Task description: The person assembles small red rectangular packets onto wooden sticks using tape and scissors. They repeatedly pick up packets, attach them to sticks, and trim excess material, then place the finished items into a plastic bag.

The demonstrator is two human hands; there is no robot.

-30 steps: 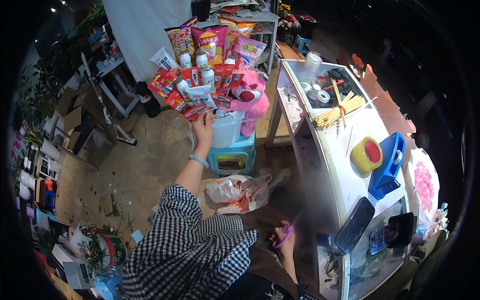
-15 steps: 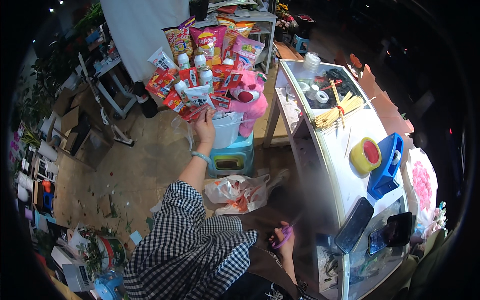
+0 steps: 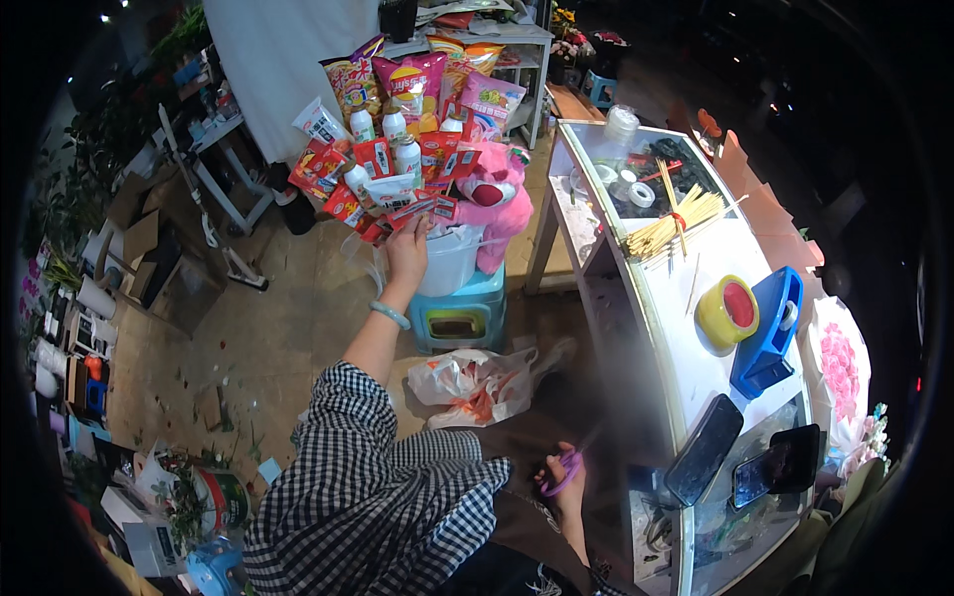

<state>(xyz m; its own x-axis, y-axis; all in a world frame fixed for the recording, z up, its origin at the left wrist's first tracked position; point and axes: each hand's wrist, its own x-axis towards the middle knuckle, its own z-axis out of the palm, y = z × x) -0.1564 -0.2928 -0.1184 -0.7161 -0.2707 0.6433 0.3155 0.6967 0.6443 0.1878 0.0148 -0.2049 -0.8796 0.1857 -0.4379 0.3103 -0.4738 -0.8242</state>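
Observation:
My left hand is closed on a red snack packet at the front of a snack bouquet, with its fingertips partly hidden behind the packet. The bouquet rises from a white bucket, with several white bottles, red packets and bags of chips packed together. Against its right side sits a pink plush bear. Low by my lap, my right hand grips scissors with purple handles; their blades are hard to make out against the dark cloth.
The bucket stands on a blue stool. A white plastic bag lies on the floor before it. On the counter to my right are a bundle of sticks, yellow tape, a blue tape dispenser and two phones.
My left hand has shifted slightly, and the red packet in it now lies more level across the bouquet's front. My right hand with the scissors has barely moved.

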